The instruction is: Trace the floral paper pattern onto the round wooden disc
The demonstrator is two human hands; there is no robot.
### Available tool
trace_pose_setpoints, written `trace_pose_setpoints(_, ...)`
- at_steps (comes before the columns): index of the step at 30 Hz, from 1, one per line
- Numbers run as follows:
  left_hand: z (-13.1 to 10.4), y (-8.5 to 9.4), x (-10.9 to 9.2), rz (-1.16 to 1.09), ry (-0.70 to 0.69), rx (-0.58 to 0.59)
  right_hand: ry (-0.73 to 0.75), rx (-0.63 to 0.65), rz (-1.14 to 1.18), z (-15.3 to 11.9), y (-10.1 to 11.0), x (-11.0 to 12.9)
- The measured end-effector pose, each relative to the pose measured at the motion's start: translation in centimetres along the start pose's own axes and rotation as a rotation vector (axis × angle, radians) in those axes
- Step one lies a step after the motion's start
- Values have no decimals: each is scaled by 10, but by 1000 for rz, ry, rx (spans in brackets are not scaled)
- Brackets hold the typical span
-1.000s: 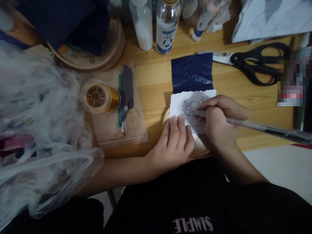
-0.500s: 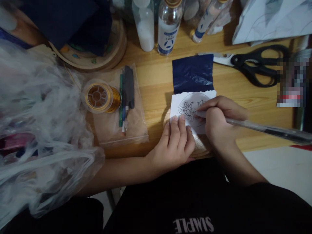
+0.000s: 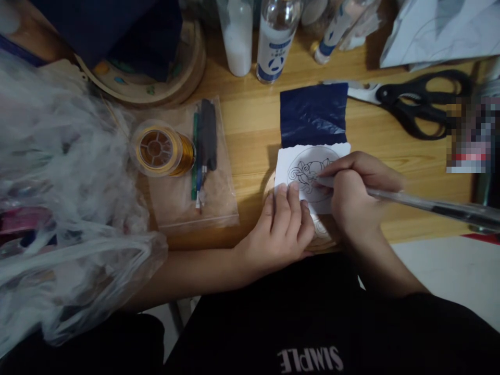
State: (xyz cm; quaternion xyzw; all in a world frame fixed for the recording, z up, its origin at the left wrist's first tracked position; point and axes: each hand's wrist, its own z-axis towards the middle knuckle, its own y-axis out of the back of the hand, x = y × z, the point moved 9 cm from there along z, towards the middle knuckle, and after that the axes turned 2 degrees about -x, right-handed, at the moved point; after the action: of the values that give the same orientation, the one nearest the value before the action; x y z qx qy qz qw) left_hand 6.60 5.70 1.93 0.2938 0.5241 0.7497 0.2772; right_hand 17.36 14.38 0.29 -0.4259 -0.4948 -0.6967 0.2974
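Note:
My right hand (image 3: 353, 192) is closed around a clear-barrelled pen (image 3: 425, 203), its tip on a small sheet of white paper (image 3: 282, 165). Printed on this paper is a black line drawing of flowers and scrolls inside a circle. The fingers of my left hand (image 3: 279, 224) lie stretched over the paper's lower left part, pressing it down; the thumb is mostly hidden. Beneath the paper a round wooden piece (image 3: 269, 186) shows at the left and bottom. A dark blue sheet (image 3: 312, 114), seemingly carbon paper, sticks out beyond the paper's top edge.
Black-handled scissors (image 3: 410, 99) lie at the right. On the left are a gold wire spool (image 3: 164, 151), a clear zip bag (image 3: 172, 208) with brushes (image 3: 199, 182) on it, and a crumpled plastic bag (image 3: 78, 156). Bottles (image 3: 275, 47) stand along the back near a wooden hoop (image 3: 191, 67).
The whole view has shifted slightly. The pen tip stays near the middle of the drawing, and my left hand keeps its place on the paper.

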Motion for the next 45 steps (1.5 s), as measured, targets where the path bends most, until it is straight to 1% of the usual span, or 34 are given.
trace_pose_setpoints(4,-1,-1,0,0,-3,-7,15,0,27,1,0,3)
trace_pose_setpoints(11,-1,-1,-1,4,-9,-3,-9,-36,-4,-2,3,-3)
trace_pose_setpoints(15,0,0,-1,7,-13,1,-3,-36,16,-2,3,-3)
trace_pose_setpoints(20,0,0,-1,-1,-11,10,4,34,15,0,-2,-1)
trace_pose_setpoints(23,0,0,0,2,-13,12,21,1,-1,1,1,0)
trace_pose_setpoints(30,0,0,0,1,-11,9,34,0,-57,0,3,1)
trace_pose_setpoints(34,0,-1,-1,9,-17,10,38,-18,-32,-1,4,1)
trace_pose_setpoints(38,-1,0,-1,19,-12,-6,-33,-70,16,-1,8,-7)
trace_pose_setpoints(41,-1,0,-1,21,-7,-9,-93,-42,54,0,5,-13)
trace_pose_setpoints(45,0,0,0,12,1,-10,-38,10,42,0,-1,-7)
